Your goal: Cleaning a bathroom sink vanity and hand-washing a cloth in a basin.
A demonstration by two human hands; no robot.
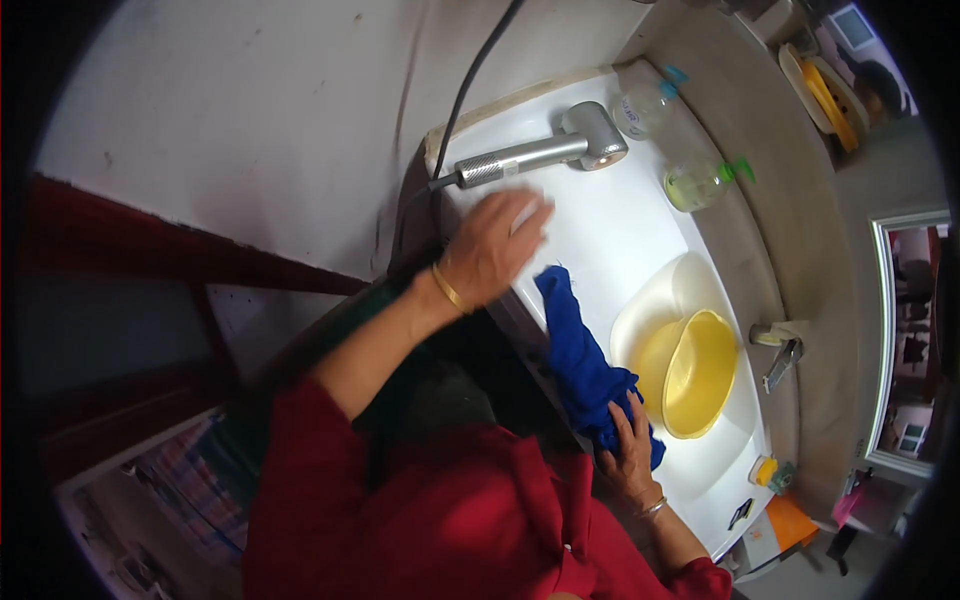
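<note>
My left hand, a gold bangle at its wrist, hangs over the near left edge of the white washbasin counter. Its fingers are curled but smeared by motion, so whether they hold anything is unclear. Just beyond it lies a silver hair dryer with a dark cord. Along the counter's front edge stretches a crumpled blue cloth. My right hand is on the bunched end of that cloth, fingers over it and thumb to the near side. Right beside it, a yellow plastic basin sits tilted in the sink bowl.
Two clear pump bottles, one with a blue top and one with a green top, stand along the back wall. A metal faucet projects over the sink. A yellow-lidded jar and a framed mirror are at the right.
</note>
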